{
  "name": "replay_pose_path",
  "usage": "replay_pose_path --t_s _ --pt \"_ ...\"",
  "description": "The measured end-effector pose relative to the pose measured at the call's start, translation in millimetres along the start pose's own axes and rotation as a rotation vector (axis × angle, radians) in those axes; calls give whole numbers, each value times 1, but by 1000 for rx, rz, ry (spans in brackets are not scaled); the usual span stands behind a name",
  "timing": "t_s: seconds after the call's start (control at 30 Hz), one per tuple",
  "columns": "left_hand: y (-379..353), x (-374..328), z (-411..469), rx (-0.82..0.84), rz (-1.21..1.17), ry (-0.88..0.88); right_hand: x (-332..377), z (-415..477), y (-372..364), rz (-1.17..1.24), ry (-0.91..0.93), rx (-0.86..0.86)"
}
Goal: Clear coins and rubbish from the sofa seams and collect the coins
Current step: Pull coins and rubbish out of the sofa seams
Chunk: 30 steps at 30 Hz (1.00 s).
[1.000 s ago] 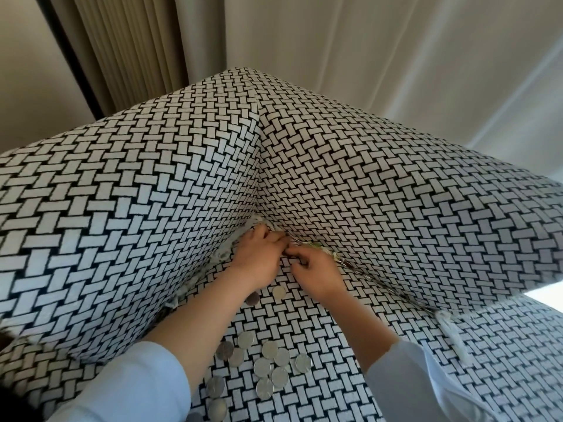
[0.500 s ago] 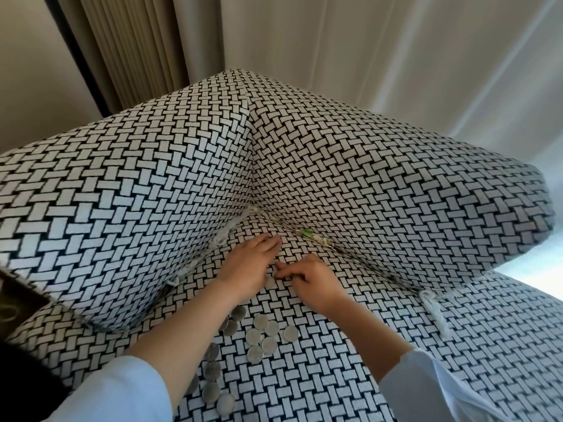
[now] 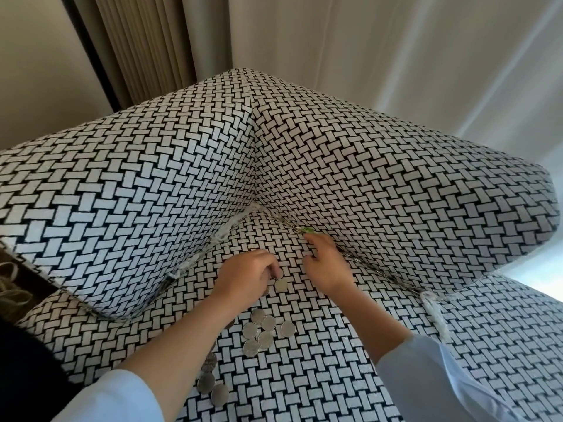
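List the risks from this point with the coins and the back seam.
1. A single coin lies beside the left hand, apart from the coin pile; a nudge could send it toward the seam.
2. Other coins lie partly under the left forearm; pulling the arm away may scatter them.
3. The right hand reaches at the green scrap in the seam; poking might push it deeper.

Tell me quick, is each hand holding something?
Left hand: fingers curled by a coin; cannot tell if they hold it.
Right hand: open, holding nothing, beside the green scrap.
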<state>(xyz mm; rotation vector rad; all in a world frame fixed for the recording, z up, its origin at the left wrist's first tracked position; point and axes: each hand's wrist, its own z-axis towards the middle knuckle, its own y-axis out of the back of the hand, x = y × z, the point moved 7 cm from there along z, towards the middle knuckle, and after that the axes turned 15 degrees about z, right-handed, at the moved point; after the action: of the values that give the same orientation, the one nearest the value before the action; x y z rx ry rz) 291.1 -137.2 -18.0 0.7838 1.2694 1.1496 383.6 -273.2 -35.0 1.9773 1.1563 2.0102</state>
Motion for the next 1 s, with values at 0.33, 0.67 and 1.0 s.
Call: replay_pose_path --t_s 0.33,0.67,1.0 --pt "-31 0 39 22 109 45 -12 33 -9 -116 -101 117" --pt "-53 -7 67 123 218 -85 -15 29 -12 -177 -58 30" --pt "-42 -4 57 -16 162 -78 -15 29 -10 -161 -75 18"
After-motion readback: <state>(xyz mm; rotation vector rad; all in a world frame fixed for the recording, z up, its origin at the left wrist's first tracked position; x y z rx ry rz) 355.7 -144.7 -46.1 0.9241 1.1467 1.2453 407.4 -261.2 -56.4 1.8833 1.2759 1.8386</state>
